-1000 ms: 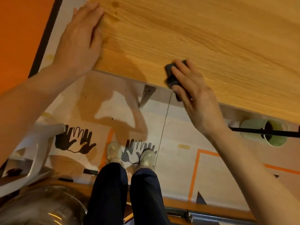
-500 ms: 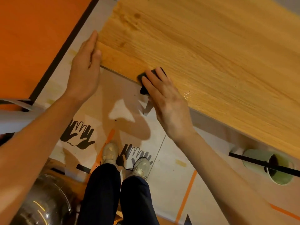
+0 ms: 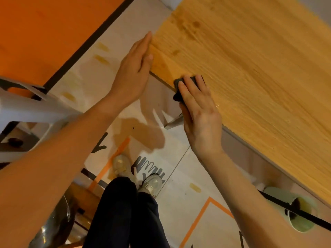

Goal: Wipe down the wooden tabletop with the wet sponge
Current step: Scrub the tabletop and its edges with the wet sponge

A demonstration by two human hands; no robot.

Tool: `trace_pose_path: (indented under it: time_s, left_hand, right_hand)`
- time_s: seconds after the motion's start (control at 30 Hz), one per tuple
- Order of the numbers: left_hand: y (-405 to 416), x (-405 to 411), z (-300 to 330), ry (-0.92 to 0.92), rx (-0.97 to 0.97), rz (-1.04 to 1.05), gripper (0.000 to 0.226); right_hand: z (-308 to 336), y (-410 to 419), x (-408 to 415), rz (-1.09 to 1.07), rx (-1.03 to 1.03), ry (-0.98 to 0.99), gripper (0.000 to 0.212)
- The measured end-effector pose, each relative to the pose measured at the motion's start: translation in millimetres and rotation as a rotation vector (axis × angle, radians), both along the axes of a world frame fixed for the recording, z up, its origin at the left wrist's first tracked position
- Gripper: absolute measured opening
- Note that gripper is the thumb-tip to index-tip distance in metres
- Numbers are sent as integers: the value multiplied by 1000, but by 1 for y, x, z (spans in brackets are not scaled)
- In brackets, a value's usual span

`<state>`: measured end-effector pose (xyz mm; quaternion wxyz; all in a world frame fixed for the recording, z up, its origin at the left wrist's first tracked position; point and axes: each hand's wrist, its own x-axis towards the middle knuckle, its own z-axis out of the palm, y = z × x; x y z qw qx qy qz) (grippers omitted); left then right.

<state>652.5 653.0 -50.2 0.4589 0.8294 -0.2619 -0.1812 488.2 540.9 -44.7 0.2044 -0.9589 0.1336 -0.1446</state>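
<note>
The wooden tabletop fills the upper right, with its left corner near the middle of the view. A dark sponge lies on the near edge close to that corner and hangs partly over it. My right hand covers the sponge, fingers laid over its top and holding it against the wood. A thin wet sheen shows on the wood just right of that hand. My left hand has straight fingers and rests edge-on against the table's left side at the corner, holding nothing.
A pale green cup lies below the table at lower right, crossed by a black rod. A white chair frame stands at left and a metal bowl at lower left. My legs and shoes stand on the marked floor.
My right hand slid the sponge left along the near edge towards the corner. My left hand came off the tabletop's corner and now lies against its side edge.
</note>
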Motion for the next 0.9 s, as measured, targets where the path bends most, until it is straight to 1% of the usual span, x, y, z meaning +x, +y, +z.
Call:
trace_pose_path:
  time_s: [0.1,0.2,0.27,0.33,0.4,0.47,0.57,0.67,0.7,0.77,0.83,0.9]
  left_hand:
    - [5,3,0,91,-72,1,51]
    - [16,-2,-3,222,-202,127,50]
    - [23,-6,-5,301,-280,220,44]
    - [27,-7,-7,337,-316,238,35]
    - [27,-6,-6,389,-331,246,32]
    - [27,-4,-4,425,-333,269,35]
    - [26,-4,-2,502,-351,296,41]
    - [25,-7,-2,664,-488,306,43]
    - [24,-7,-3,706,-513,306,46]
    - [24,-8,-4,732,-493,304,56]
    - [24,-10,-5,750,-469,307,61]
    - [23,-14,-3,763,-485,315,64]
  right_hand:
    - [2,8,28,55,2,36,41]
    - [5,-5,5,124,-35,93,44]
    - [7,-14,-24,95,-54,90,43]
    - [8,-16,-42,45,-59,78,42]
    - [5,-12,-36,11,-60,66,42]
    - [3,-1,-10,6,-63,51,42]
    - [-3,23,51,45,-72,12,41]
    - [-8,37,96,88,-85,12,41]
    - [-9,35,96,115,-95,26,42]
    - [-7,25,75,145,-96,53,43]
    - [-2,14,38,118,-84,67,43]
    - [3,10,17,94,-76,81,42]
